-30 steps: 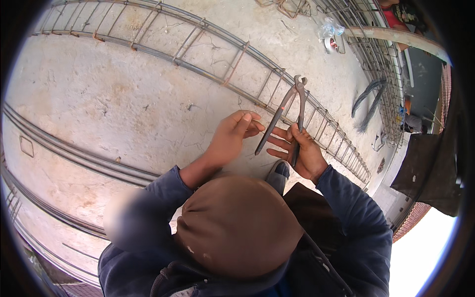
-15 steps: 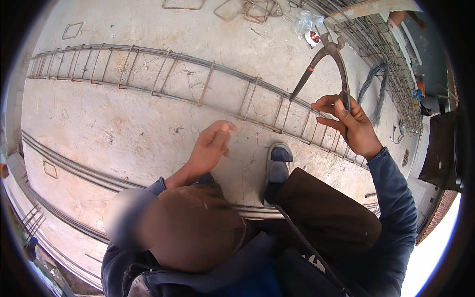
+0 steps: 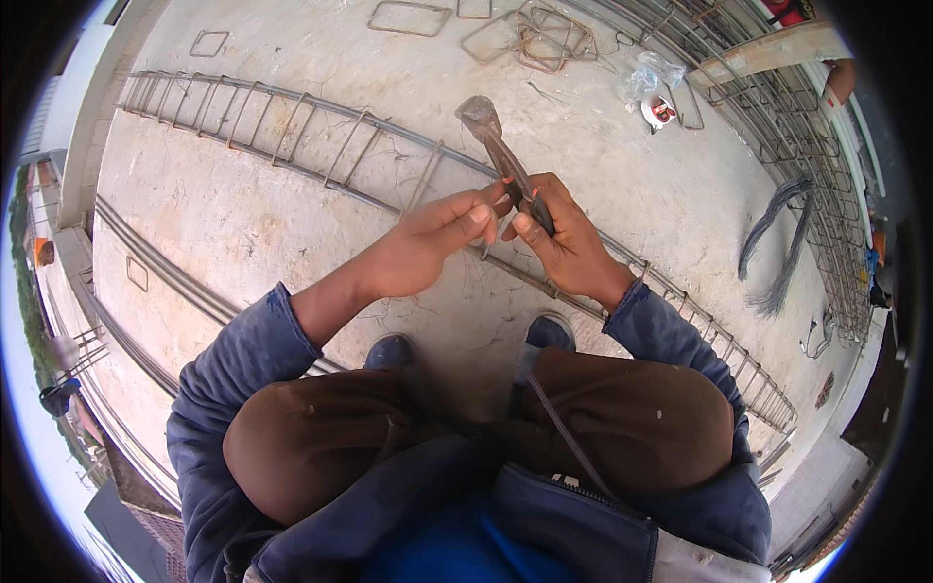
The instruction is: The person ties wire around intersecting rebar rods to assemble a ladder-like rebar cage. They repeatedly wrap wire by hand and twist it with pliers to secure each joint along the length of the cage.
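Note:
Dark metal pincers (image 3: pixel 496 141), their jaws pointing up and away and their handles together, are gripped in my right hand (image 3: pixel 573 243). My left hand (image 3: pixel 428 243) comes in from the left, its fingers bent and pressed together close against the pincers' handles. What lies in those left fingertips, if anything, is hidden. Beneath both hands a long, narrow rebar cage (image 3: pixel 309 97) with square ties runs across the concrete floor from upper left to lower right. My hands cover part of it.
Loose rectangular stirrups (image 3: pixel 554 39) lie at the far side. A clear plastic bag (image 3: pixel 649 78), a white round container (image 3: pixel 658 114) and a bundle of tie wire (image 3: pixel 789 262) are on the right, beside stacked rebar cages (image 3: pixel 826 175). Long rods (image 3: pixel 165 262) lie on the left.
The pincers' handles have closed together and the tool has moved left and nearer my left hand. My left hand has moved up to it. The view has shifted.

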Tool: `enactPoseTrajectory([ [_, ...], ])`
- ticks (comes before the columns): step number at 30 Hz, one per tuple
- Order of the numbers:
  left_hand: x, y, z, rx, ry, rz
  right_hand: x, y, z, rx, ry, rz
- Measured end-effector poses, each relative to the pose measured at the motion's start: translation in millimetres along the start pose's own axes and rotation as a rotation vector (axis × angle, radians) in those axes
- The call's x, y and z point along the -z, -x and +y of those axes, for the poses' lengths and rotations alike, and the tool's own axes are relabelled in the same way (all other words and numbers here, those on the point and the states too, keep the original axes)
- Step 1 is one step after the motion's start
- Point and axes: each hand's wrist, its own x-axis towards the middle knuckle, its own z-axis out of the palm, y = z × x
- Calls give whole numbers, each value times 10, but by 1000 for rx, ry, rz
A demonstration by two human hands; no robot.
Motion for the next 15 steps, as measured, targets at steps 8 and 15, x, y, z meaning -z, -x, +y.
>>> enactPoseTrajectory([
  [8, 764, 896, 375, 485, -766, 435, 557, 432, 155, 4, 749, -454],
  [15, 428, 647, 444, 665, -801, 284, 656, 471, 328, 268, 995, -611],
])
